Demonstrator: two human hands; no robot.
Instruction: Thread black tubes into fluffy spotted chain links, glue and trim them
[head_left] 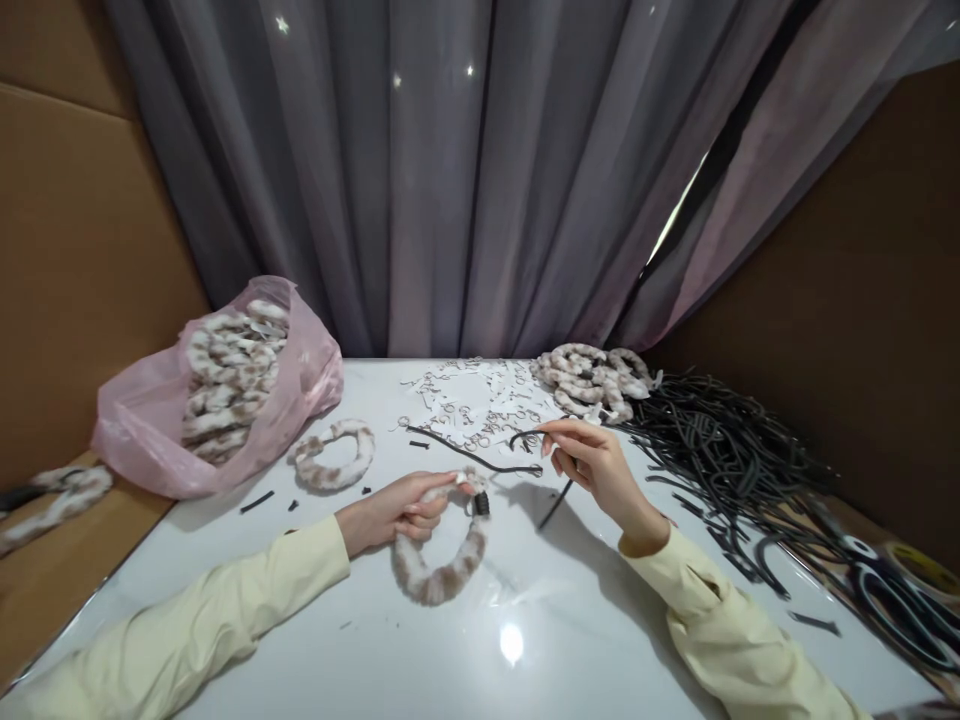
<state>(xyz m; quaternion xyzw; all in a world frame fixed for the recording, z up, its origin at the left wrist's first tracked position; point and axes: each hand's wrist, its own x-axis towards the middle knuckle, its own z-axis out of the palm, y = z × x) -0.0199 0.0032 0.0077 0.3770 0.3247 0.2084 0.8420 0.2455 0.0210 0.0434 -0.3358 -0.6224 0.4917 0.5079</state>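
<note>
Pinched in my left hand [394, 512] is a fluffy white-and-brown fur ring [444, 582], held at its top over the white table. A black coiled piece [481, 503] sits on the ring's upper right side. My right hand [589, 458], fingers closed, grips a thin black cord [555, 508]; one end curves out left of the fingertips and the other hangs below. Between the hands and the curtain lies another black cord [469, 455] with small metal rings at its ends. A second fur ring [335, 455] rests left of my left hand.
A pink plastic bag [304, 370] full of fur rings stands at left. Small rings and white tags [480, 395] lie scattered at the back. More fur rings [585, 375] and a heap of black cords [720, 440] are at right, with scissors [892, 610] and tape [922, 570].
</note>
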